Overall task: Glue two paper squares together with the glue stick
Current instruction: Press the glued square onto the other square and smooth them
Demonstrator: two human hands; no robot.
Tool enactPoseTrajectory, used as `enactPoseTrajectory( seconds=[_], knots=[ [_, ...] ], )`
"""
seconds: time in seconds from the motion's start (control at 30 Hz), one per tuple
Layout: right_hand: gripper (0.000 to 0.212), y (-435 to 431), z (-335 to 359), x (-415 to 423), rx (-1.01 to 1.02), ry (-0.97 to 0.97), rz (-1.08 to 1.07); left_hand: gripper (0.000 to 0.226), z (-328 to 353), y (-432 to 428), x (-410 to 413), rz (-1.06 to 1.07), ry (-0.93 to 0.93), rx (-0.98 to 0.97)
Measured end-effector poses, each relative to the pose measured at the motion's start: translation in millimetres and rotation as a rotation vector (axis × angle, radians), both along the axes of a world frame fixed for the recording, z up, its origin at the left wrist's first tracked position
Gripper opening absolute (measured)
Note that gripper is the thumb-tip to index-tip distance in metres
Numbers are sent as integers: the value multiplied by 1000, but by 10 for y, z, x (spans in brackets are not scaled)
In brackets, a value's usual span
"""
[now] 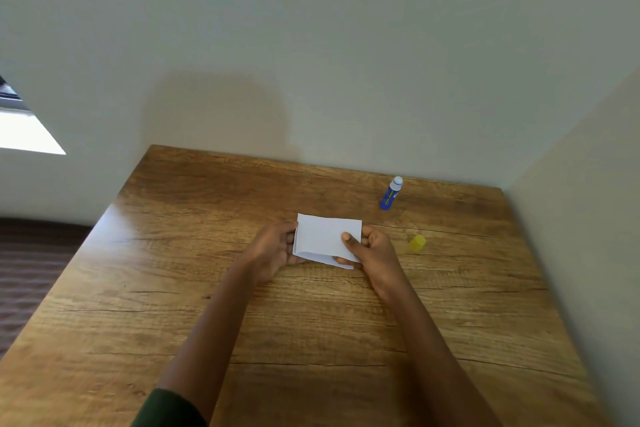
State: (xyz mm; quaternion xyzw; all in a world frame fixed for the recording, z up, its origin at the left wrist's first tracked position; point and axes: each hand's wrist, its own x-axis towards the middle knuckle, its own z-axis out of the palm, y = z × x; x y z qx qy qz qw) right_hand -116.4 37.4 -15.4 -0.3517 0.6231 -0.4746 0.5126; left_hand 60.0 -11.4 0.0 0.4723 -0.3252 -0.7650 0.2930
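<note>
Two white paper squares [323,239] held together just above table [173,288], top sheet offset from lower, left hand [272,250] pinching left edge, right hand [372,251] clamped on right edge, thumb on top, uncapped glue stick [391,193] standing behind, well apart, yellow cap [417,243] lying right of hands

So we're looking down at a wooden counter [173,288], brown with a heavy grain and some dark streaks running across it. It's pushed right into a corner, with a plain off-white wall [311,28] along the far edge and another wall [588,218] on the right side. We can see a soft shadow on the far wall just above the counter. Off to the left there's a bright window [24,132], and below it a dark brownish striped floor [31,270].
</note>
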Motion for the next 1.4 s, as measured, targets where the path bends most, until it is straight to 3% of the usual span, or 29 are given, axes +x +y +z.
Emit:
enactPoseTrajectory(
  seconds=[0.37,0.7,1.03,1.4],
  knots=[
    [31,0,30,26,-4,24,-20,32,1,-28,-14,14,-6,27],
    [35,-4,-15,36,11,183,-23,31,28,-16,-19,13,-26,37],
    [26,7,-1,89,-25,391,-15,25,38,-18,-13,-10,-2,45],
    [34,39,64,78,-42,364,-22,31,-12,-52,-29,-21,-73,14]
  ],
)
